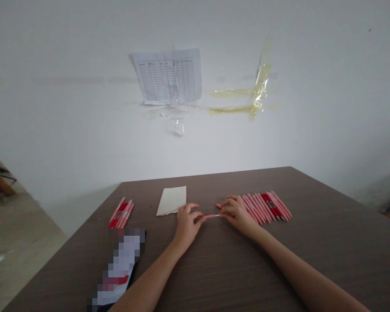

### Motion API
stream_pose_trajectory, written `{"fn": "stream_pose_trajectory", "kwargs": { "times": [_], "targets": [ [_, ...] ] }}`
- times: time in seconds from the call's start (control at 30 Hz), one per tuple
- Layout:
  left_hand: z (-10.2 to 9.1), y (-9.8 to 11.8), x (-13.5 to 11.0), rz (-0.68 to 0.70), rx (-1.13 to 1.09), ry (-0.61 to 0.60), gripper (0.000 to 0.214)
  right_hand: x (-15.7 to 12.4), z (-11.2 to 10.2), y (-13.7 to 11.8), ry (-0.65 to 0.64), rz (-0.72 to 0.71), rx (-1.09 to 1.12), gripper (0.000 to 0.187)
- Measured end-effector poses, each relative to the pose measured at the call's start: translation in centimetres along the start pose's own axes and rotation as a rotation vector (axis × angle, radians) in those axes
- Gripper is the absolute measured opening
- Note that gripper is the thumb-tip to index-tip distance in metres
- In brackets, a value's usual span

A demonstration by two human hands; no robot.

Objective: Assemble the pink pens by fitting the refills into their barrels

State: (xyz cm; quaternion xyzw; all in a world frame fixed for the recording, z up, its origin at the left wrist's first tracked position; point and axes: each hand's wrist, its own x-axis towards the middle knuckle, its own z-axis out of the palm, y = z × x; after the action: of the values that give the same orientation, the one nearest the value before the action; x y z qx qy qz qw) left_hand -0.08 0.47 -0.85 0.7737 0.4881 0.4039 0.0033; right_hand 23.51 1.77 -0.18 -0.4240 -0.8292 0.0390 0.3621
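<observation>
One pink pen [210,216] — left hand [186,223] grip, right hand [238,215] grip pinching ends; print unreadable.

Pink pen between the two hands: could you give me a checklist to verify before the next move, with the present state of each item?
1. Pink pen held at both ends, left hand and right hand each pinching one end: ok.
2. Pen whole or in two parts: cannot tell, too small.
3. Pen lifted off the table: cannot tell.
4. Row of pens beside the right hand lying side by side on the table: ok.
5. Smaller pile of pens at the left lying apart from both hands: ok.
</observation>
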Motion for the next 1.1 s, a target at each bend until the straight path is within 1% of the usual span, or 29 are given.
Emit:
{"fn": "stream_pose_trajectory", "kwargs": {
  "times": [0.23, 0.57, 0.67, 0.73, 0.87, 1.0, 1.1],
  "targets": [
    [-0.2, 0.2, 0.0, 0.006, -0.033, -0.003, 0.005, -0.1, 0.6, 0.3, -0.007, -0.01, 0.035, 0.007],
    [-0.2, 0.3, 0.2, -0.057, 0.008, 0.008, 0.005, -0.1, 0.7, 0.9, -0.022, 0.016, 0.029, 0.012],
    [-0.3, 0.2, 0.2, -0.084, 0.028, 0.011, 0.004, 0.0, 0.4, 0.7, -0.008, 0.027, 0.0, 0.019],
    [-0.3, 0.2, 0.2, -0.106, 0.038, 0.009, 0.004, 0.1, 0.0, 0.5, 0.014, 0.046, -0.03, 0.025],
    [-0.3, 0.0, 0.2, -0.139, 0.066, 0.02, 0.005, 0.1, -0.4, 0.7, 0.033, 0.117, -0.11, 0.026],
    [-0.3, 0.0, 0.2, -0.169, 0.1, 0.029, 0.005, -0.1, -0.3, 1.5, 0.049, 0.187, -0.207, 0.031],
    [-0.3, 0.0, 0.2, -0.194, 0.116, 0.023, 0.005, -0.3, 0.0, 2.0, 0.032, 0.223, -0.247, 0.03]
  ]
}}
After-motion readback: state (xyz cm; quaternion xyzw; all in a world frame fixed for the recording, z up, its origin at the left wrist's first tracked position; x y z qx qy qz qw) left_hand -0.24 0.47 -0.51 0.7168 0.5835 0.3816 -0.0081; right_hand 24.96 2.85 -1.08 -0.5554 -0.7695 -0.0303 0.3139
